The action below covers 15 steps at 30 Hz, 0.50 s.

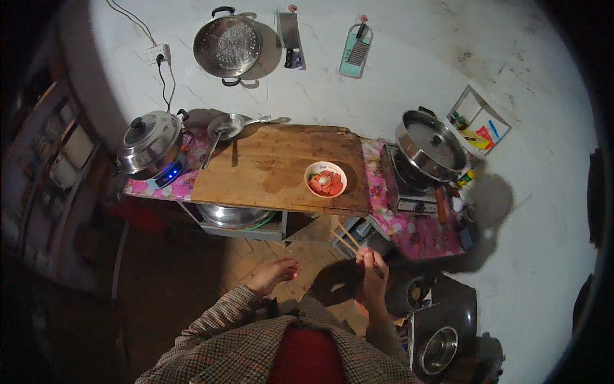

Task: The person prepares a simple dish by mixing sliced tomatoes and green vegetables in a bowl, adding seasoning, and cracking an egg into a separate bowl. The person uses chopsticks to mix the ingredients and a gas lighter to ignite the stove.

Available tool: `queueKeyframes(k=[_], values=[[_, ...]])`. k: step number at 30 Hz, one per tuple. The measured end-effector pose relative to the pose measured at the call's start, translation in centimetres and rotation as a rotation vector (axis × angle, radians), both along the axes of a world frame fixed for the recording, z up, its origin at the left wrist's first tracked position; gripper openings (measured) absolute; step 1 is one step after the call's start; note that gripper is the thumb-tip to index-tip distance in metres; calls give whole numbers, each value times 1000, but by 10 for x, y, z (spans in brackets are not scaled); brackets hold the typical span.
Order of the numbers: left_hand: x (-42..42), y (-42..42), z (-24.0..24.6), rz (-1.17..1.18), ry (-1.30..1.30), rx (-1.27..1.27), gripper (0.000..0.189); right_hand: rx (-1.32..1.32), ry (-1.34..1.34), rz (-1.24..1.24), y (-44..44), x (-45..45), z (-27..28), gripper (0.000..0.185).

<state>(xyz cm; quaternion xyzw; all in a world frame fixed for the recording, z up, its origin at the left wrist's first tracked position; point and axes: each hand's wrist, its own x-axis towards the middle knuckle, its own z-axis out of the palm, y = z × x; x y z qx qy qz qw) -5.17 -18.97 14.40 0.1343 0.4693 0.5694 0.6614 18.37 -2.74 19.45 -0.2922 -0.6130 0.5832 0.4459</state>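
Observation:
My right hand point(374, 269) holds a pair of wooden chopsticks point(346, 239), their tips apart and pointing up-left, just short of the board's front edge. Loosely bent and holding nothing I can see, my left hand point(274, 275) hangs over the floor in front of me. A large wooden cutting board point(235, 182) covers the middle of the counter. Near its right front corner sits a white bowl point(307, 188) of red food pieces point(331, 185), with a pale lump on top and some green at one side. A damp patch marks the wood left of the bowl.
On the left stands a lidded steel pot point(144, 144) on a lit electric base. A ladle point(232, 126) lies behind the board. To the right, a steel pan point(429, 144) rests on a gas stove point(415, 205). A steamer insert point(228, 45), cleaver point(289, 31) and grater point(356, 53) hang above.

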Motion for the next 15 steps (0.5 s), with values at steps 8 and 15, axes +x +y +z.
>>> queueKeyframes(k=[8,15], values=[[-45,116,-42,30,-143,-104,36,-211,-45,-47,183,-86,-56,30],[-108,235,-119,-8,-307,-214,54,-205,-279,-81,248,-141,-75,29]])
